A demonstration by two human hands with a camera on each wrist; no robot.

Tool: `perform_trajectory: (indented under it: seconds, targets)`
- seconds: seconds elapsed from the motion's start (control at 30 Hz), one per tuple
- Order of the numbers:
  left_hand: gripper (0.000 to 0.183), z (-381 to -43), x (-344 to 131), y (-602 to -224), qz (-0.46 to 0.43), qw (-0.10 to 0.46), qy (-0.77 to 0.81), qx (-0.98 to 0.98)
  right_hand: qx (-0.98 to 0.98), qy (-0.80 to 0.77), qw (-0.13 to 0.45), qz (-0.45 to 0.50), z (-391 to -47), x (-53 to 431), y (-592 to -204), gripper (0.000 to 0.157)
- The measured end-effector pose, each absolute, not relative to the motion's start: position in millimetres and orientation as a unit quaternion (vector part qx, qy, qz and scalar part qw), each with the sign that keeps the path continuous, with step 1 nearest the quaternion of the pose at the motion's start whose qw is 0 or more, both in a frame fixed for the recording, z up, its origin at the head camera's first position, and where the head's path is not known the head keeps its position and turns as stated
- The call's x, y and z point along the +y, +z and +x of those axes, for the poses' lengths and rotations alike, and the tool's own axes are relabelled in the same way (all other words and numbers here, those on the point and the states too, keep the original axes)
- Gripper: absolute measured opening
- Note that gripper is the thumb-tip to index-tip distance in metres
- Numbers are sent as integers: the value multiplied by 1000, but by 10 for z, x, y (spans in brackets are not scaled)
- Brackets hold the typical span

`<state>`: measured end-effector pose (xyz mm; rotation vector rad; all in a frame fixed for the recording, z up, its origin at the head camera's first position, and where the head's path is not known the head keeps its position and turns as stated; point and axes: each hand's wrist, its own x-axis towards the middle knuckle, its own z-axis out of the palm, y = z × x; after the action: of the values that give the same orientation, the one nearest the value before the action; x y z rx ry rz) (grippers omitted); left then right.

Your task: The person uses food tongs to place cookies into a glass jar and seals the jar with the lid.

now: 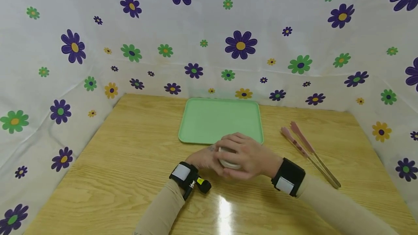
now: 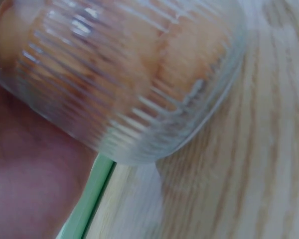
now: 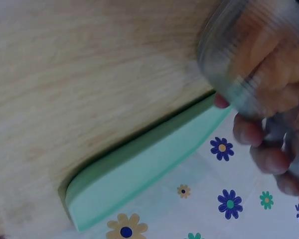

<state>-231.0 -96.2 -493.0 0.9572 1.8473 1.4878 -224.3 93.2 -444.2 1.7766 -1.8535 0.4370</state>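
A clear ribbed glass jar (image 2: 154,99) with a pale lid (image 1: 229,158) is held between both hands in front of the tray. My left hand (image 1: 203,158) grips the jar's body from the left side. Over the top, my right hand (image 1: 250,157) curls its fingers and thumb around the lid. In the right wrist view the jar (image 3: 224,59) is tilted, with fingertips (image 3: 271,159) wrapped along its side. Orange-brown shapes show through the glass; I cannot tell whether they are contents or fingers behind it.
A light green tray (image 1: 222,119) lies at the back middle of the wooden table (image 1: 130,148). Pink-tipped tongs (image 1: 299,148) with metal arms lie to the right, near the right forearm. A white flower-patterned cloth (image 1: 202,17) hangs around the back and sides.
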Motion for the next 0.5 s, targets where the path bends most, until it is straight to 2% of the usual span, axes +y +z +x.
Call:
perform_trajectory:
  seconds: [0.3, 0.5]
  targets:
    - [96, -2325, -1001, -4977, 346, 290, 566, 690, -750, 180, 310, 556, -2066, 875, -4477, 36]
    - [92, -2307, -1000, -4963, 370, 269, 573, 680, -788, 170, 330, 491, -1961, 814, -4510, 33]
